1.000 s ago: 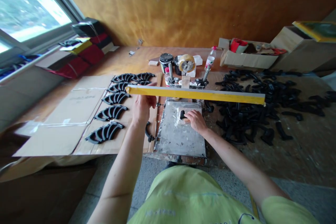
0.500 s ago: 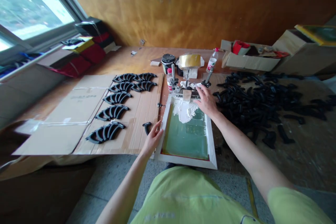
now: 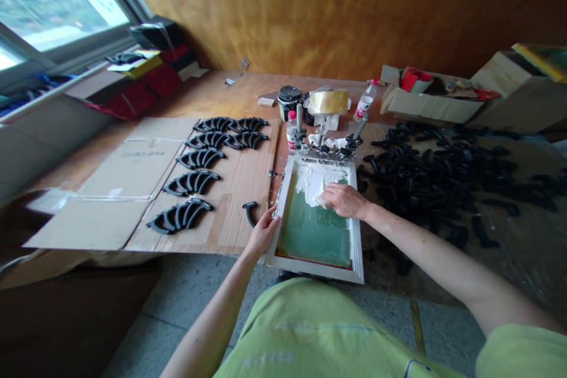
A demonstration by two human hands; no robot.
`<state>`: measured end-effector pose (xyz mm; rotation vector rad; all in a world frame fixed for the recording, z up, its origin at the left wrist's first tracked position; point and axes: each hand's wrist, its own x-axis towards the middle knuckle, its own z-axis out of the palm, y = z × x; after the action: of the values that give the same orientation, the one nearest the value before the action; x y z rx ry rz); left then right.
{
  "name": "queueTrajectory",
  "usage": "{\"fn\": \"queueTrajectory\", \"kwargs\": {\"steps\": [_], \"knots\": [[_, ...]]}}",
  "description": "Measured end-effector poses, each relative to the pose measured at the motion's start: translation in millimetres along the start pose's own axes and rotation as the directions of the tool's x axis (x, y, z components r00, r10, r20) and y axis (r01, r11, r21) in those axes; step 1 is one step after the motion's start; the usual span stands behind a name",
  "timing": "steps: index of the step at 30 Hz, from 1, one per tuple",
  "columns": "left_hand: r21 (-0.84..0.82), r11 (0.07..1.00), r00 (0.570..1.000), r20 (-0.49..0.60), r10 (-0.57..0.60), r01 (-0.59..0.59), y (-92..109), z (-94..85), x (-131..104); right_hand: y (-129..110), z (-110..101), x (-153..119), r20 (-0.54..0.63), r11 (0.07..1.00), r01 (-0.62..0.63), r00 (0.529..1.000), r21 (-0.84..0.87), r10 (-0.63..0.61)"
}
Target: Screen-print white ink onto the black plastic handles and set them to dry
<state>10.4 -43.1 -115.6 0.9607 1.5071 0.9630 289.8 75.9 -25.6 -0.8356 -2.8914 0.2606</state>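
1. The printing screen point(image 3: 315, 230), a white-framed frame with green mesh, lies flat on the surface point(image 3: 248, 94) directly in front of the person, its far end under the clamp hardware point(image 3: 328, 143).
2. White ink point(image 3: 312, 180) is smeared across the far part of the screen's mesh.
3. The left hand point(image 3: 264, 231) rests on the screen's left frame edge, fingers curled lightly over it; its grip is closed on the frame.
4. The right hand point(image 3: 345, 201) sits on the mesh at the near edge of the ink, fingers bent down; whether its grip holds anything I cannot tell.
5. Left of the screen, fans of black curved parts point(image 3: 190, 183) lie on cardboard point(image 3: 133, 189).
6. Right of the screen lies a loose heap of black parts point(image 3: 443, 171).
7. Beyond the screen stand a black jar point(image 3: 289, 101), a tape roll point(image 3: 328, 101) and a bottle point(image 3: 365, 106).
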Motion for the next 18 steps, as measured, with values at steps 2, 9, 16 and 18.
{"fn": "queueTrajectory", "kwargs": {"steps": [2,9,16,18], "knots": [[0.006,1.0,1.0,-0.003,0.01,-0.01,1.4,0.0,-0.4,3.6,-4.3,3.2,-0.018,0.998,-0.045,0.999,0.035,0.045],[-0.11,0.993,0.999,0.04,-0.03,0.034,14.7,2.5,-5.1,-3.1,21.1,-5.4,-0.174,0.998,-0.058,0.983,0.012,0.059],[-0.057,0.995,0.994,0.08,-0.077,0.082,58.7,-7.4,-18.0,29.4,-16.7,39.3,-0.244,0.938,-0.33,0.906,0.1,0.345],[-0.037,0.998,0.995,0.091,-0.051,0.054,86.9,-13.3,-25.1,49.9,-32.3,48.4,-0.294,0.901,-0.42,0.853,0.104,0.432]]}}
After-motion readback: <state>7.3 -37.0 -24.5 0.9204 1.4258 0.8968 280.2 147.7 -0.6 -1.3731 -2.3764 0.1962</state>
